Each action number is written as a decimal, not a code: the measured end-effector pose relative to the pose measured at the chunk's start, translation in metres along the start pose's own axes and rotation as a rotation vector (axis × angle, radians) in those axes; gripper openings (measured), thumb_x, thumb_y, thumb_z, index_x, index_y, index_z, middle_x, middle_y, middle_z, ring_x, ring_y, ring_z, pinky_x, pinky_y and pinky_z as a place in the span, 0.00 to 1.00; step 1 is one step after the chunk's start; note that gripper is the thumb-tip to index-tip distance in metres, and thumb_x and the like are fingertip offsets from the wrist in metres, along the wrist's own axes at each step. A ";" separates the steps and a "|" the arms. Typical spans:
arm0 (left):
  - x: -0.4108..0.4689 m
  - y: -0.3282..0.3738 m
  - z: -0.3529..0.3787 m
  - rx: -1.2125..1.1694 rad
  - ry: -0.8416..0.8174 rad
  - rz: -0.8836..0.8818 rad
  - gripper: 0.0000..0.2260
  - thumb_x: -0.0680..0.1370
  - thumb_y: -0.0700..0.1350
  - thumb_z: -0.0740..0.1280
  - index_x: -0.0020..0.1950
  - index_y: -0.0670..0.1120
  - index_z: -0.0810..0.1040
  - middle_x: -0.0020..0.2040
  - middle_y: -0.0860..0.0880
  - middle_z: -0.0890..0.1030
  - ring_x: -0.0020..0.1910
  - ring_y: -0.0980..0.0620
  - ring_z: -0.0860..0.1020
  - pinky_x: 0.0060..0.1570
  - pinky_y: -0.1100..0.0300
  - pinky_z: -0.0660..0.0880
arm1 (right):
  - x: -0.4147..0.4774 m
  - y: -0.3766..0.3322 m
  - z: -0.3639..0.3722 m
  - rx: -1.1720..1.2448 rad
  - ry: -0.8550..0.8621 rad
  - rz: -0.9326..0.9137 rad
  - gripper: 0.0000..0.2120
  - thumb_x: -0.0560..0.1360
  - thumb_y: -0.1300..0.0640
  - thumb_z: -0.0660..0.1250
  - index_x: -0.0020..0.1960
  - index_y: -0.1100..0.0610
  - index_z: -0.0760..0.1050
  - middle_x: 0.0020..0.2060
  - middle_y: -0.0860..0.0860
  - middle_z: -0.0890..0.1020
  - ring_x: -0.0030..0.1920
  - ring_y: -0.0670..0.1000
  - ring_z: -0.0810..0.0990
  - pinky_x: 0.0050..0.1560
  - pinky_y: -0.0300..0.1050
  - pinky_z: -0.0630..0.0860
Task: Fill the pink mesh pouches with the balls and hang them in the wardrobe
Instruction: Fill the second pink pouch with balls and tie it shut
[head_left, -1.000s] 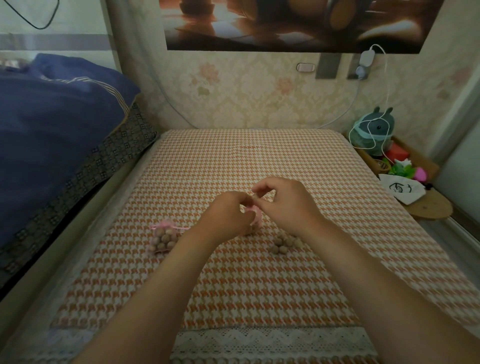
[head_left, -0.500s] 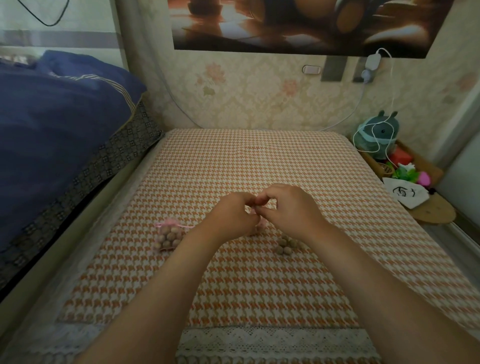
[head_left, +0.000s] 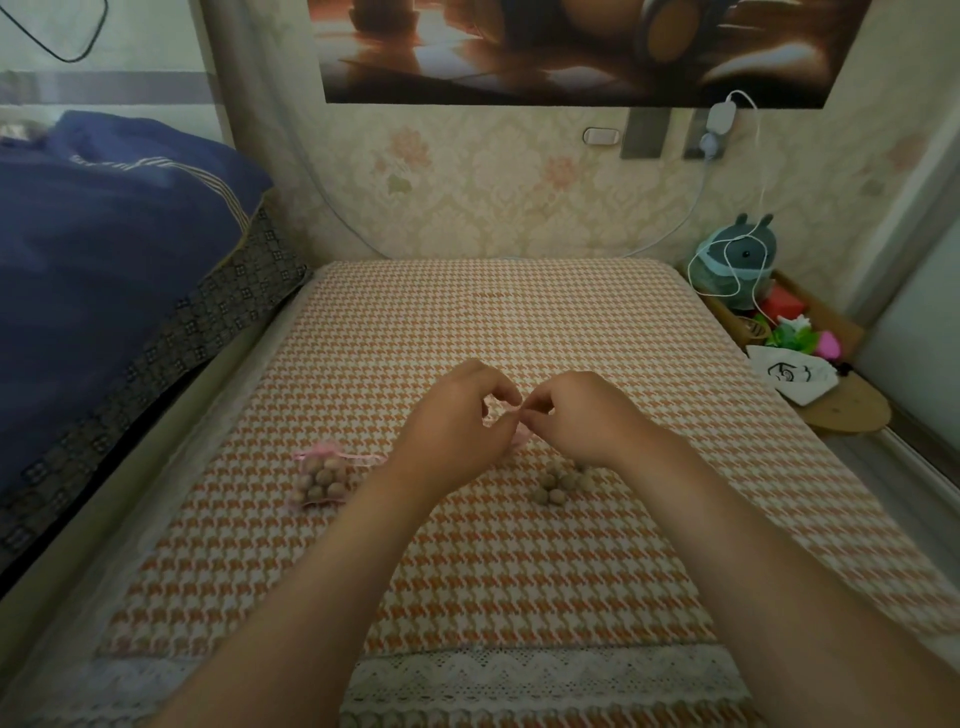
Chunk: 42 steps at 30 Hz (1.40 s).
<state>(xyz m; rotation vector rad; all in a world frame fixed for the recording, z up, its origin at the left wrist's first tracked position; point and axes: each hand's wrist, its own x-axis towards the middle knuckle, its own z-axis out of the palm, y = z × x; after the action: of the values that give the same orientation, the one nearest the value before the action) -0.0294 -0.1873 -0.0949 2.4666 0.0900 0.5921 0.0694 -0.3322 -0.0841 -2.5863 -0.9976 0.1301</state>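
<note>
Both hands pinch the empty-looking pink mesh pouch (head_left: 521, 438) at its top edge, left hand (head_left: 453, 423) and right hand (head_left: 584, 415), each with thumb against forefinger and tips nearly meeting. They are probably spreading the mouth so balls can go in, but the opening itself is hidden. The pouch sits low over the houndstooth cloth (head_left: 467, 322), mostly covered by the hands. Loose balls (head_left: 558, 483) are piled just below the right wrist, near enough to scoop. The filled pouch (head_left: 321, 478) lies to the left, well apart, seemingly set aside for hanging. The wardrobe is not in view.
</note>
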 end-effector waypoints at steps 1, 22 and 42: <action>-0.003 0.004 -0.001 0.009 -0.004 0.044 0.03 0.75 0.48 0.71 0.47 0.55 0.79 0.46 0.60 0.76 0.41 0.61 0.76 0.40 0.65 0.74 | 0.000 0.001 -0.001 0.012 0.001 0.003 0.12 0.80 0.46 0.64 0.47 0.47 0.85 0.39 0.48 0.86 0.37 0.50 0.83 0.40 0.51 0.82; -0.016 0.001 0.031 0.134 -0.489 0.018 0.07 0.74 0.51 0.72 0.50 0.52 0.82 0.45 0.58 0.82 0.38 0.63 0.75 0.41 0.66 0.74 | -0.005 0.002 0.002 0.100 0.018 -0.049 0.13 0.83 0.54 0.62 0.54 0.50 0.85 0.31 0.42 0.78 0.29 0.42 0.71 0.29 0.40 0.63; 0.003 -0.011 0.027 0.151 0.007 -0.006 0.06 0.75 0.54 0.71 0.49 0.54 0.82 0.47 0.58 0.77 0.48 0.57 0.74 0.46 0.54 0.76 | -0.003 0.001 0.005 0.046 -0.007 -0.043 0.14 0.83 0.54 0.60 0.53 0.51 0.85 0.41 0.50 0.84 0.39 0.51 0.80 0.40 0.51 0.79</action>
<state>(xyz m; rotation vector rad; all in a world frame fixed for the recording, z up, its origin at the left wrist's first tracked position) -0.0142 -0.1921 -0.1198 2.6088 0.1499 0.6118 0.0664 -0.3336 -0.0897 -2.5228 -1.0401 0.1489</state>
